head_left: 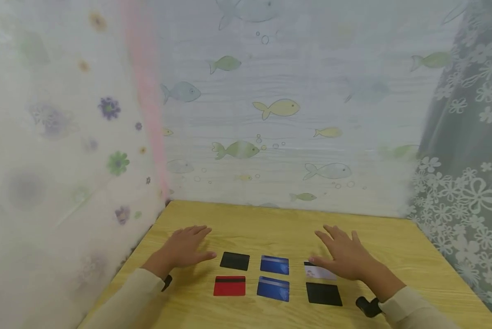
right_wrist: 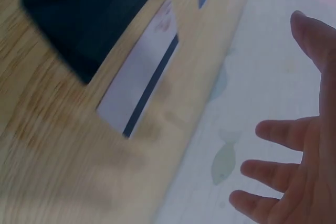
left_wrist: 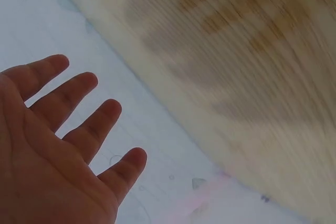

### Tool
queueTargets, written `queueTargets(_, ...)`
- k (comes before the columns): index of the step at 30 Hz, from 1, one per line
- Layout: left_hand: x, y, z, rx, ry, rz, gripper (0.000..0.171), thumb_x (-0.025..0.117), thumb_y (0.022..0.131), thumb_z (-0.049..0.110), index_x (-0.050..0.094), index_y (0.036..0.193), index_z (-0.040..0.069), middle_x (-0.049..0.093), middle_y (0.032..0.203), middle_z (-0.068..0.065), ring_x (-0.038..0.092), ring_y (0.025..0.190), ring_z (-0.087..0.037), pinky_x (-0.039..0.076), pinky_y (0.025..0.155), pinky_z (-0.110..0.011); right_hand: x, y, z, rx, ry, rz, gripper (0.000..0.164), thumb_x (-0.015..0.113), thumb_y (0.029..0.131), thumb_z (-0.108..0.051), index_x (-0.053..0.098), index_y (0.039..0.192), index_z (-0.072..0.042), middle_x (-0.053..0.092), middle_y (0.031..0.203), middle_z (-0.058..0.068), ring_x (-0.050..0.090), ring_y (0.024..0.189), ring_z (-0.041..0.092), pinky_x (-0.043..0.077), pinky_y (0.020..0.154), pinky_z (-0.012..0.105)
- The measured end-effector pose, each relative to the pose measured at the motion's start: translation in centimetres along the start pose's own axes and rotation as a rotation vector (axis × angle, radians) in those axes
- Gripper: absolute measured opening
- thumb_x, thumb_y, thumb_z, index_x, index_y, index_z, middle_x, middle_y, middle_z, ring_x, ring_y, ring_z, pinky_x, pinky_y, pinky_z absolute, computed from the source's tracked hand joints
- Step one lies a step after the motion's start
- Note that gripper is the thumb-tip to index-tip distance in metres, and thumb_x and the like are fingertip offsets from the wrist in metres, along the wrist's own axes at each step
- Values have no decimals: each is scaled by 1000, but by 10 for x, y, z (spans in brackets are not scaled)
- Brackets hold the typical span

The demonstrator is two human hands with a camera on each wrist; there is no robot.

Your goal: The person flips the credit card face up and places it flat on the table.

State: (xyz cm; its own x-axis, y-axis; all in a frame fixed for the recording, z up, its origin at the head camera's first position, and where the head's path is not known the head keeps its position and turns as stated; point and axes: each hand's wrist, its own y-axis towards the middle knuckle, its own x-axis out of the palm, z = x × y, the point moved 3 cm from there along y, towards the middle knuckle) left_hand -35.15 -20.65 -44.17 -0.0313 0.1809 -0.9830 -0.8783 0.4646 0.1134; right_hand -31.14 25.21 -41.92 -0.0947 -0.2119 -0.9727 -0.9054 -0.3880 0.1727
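Cream sleeves (head_left: pixel 126 301) nearest; left hand (head_left: pixel 186 249) and right hand (head_left: pixel 344 256), each grip splayed and empty.
Around the cards' middle on the tabletop (head_left: pixel 287 224) lie black card (head_left: pixel 235 261) at 10 o'clock, blue card (head_left: pixel 274 265) at 12, white card (head_left: pixel 318 273) at 2, dark card (head_left: pixel 324 294) at 4, second blue card (head_left: pixel 273 289) at 6, red card (head_left: pixel 230 287) at 8. They look light, stiff, probably slick, hardly fragile; lying flat, they should pinch best by opposite edges.

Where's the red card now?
Head view: the red card lies on the table, near row, left end, just below one black card and left of the nearer blue card.
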Motion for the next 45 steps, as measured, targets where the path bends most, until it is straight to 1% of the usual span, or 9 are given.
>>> queueTargets(3,6,2,5,19,-18,16,84,54,94,73,55,150,9,51,155,-15,50,141,-39,39,112,-61,-1,5,-9,-28,-1,-3,83,53,94,-75,50,153,-17,44,158,19,44,143,47,17,106,86)
queueTargets(7,10,3,12,22,-79,25,78,59,93,70,62,141,9,56,151,-14,54,138,-38,43,111,-58,1,12,-18,-60,15,-18,82,50,94,-77,53,151,-18,47,156,17,46,143,41,19,108,83)
queueTargets(12,9,1,18,1,-162,25,75,69,90,64,61,141,10,61,144,-11,58,133,-36,46,107,-58,8,20,-27,-116,60,-21,79,51,95,-75,57,147,-16,53,151,15,51,138,40,30,110,76)
queueTargets(17,14,-2,21,-34,-310,27,67,81,85,54,65,136,13,64,141,-6,58,132,-33,48,107,-55,17,27,-39,-149,198,-53,67,61,97,-63,61,141,-12,58,144,12,57,131,37,45,105,62)
queueTargets(20,17,-3,24,-52,-410,33,60,86,84,44,68,132,12,67,134,-3,60,127,-31,50,103,-52,24,30,-49,-152,318,-73,59,67,97,-54,63,139,-12,61,139,10,59,128,35,49,103,57)
queueTargets(24,19,0,29,-62,-499,19,55,88,83,35,70,128,10,70,127,-3,62,119,-27,53,98,-49,33,38,-63,-158,415,-52,53,72,96,-47,66,136,-12,66,130,8,62,120,34,53,97,52)
queueTargets(31,26,4,35,-93,-530,-23,51,91,80,31,73,124,12,71,121,-1,62,114,-23,54,95,-46,52,52,-85,-151,487,-33,52,79,92,-40,70,131,-8,68,126,11,64,114,33,55,91,48)
queueTargets(37,30,5,38,-101,-538,-22,48,92,79,26,73,120,12,71,118,-2,63,112,-25,54,97,-48,64,63,-103,-158,513,-19,48,83,88,-37,74,126,-8,70,118,10,65,107,31,57,84,45)
queueTargets(45,37,8,40,-134,-544,-77,53,94,76,27,73,122,10,71,120,-4,64,110,-23,53,98,-48,80,74,-125,-84,514,-79,47,86,85,-37,77,121,-10,73,111,7,66,101,28,57,79,43)
